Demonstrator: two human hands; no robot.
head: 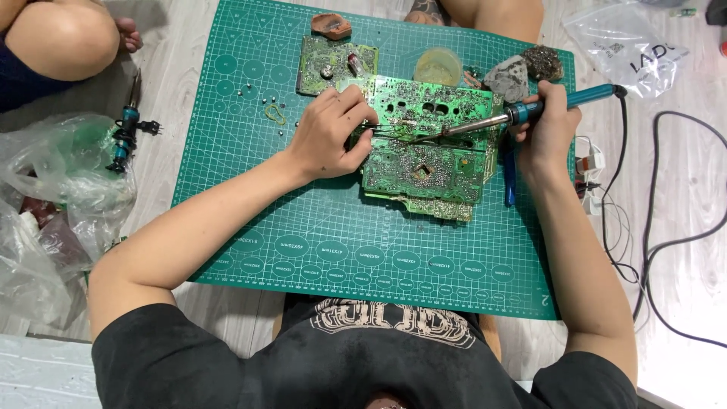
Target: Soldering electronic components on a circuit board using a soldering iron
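At far left a spare iron (125,132) lies on the floor beside plastic bags (53,197). On the green mat (318,227) our left hand (329,132) pinches tweezers (390,132) at the circuit board (432,144). Our right hand (549,125) grips the blue soldering iron (530,112), tip on the board; lingering heat could lift a pad, and a slip could burn our left fingers.

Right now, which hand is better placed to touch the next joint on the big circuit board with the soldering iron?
The right hand: it already holds the soldering iron, tip over the circuit board. The left hand rests on the board's left edge.
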